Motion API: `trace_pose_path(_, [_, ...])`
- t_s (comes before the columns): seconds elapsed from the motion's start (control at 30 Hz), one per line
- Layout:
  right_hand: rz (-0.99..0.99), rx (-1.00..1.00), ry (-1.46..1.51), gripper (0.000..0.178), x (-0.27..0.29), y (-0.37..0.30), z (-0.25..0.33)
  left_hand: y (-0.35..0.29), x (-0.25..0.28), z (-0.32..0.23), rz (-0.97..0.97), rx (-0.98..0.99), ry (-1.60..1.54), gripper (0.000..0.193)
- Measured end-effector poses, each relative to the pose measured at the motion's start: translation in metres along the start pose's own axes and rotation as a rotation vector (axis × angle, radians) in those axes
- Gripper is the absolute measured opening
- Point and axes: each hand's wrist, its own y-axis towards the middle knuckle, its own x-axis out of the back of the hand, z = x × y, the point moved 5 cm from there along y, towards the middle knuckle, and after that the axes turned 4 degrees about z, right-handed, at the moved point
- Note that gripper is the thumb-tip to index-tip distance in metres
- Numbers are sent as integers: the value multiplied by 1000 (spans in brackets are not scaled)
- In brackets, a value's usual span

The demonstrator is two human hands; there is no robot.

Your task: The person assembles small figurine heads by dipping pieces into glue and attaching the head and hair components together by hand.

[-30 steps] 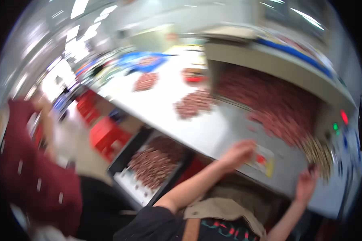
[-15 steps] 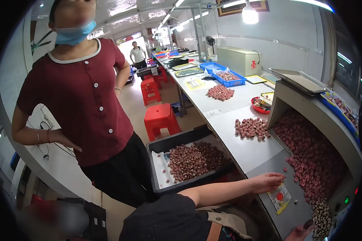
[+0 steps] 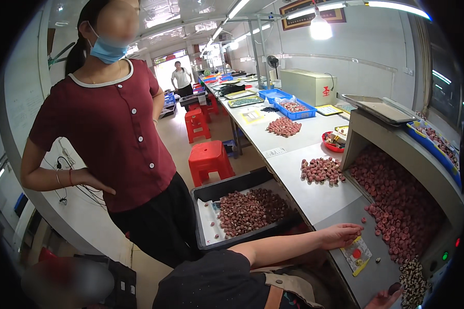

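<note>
My left forearm stretches to the right over the grey worktop, and my left hand (image 3: 341, 236) is above it with fingers drawn together at the tips. Whether they hold anything small is hidden. Just past the fingertips is a small reddish round piece (image 3: 363, 219). Below this hand lies a printed yellow-and-grey packet (image 3: 357, 256), with one small pale-and-dark bead (image 3: 378, 260) beside it. At the lower edge my right hand (image 3: 381, 299), partly cut off, grips a dark brown oval piece (image 3: 394, 289). Near it is a heap of small pale-and-dark beads (image 3: 413, 280).
Pink-red cup-like pieces (image 3: 397, 206) fill a grey housing (image 3: 423, 149) at right. Reddish round pieces fill a black crate (image 3: 203, 195) left of the table; more lie heaped (image 3: 322, 171) on it. A person in a maroon top (image 3: 121, 139) stands left, near red stools (image 3: 211, 160).
The view has shifted slightly, so the standing person and room sit a little lower and further right. Both my hands stay nearly where they were.
</note>
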Motion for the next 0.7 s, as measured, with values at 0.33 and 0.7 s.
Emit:
trace_pose_path(0.33, [-3,-1,-149,78,-22,-1,-1,1,4,-5,-2,8,-4,23])
trace_pose_path(0.7, [1,7,-120,53,-18,4,-13,3,15,-10,37,-4,-54,23])
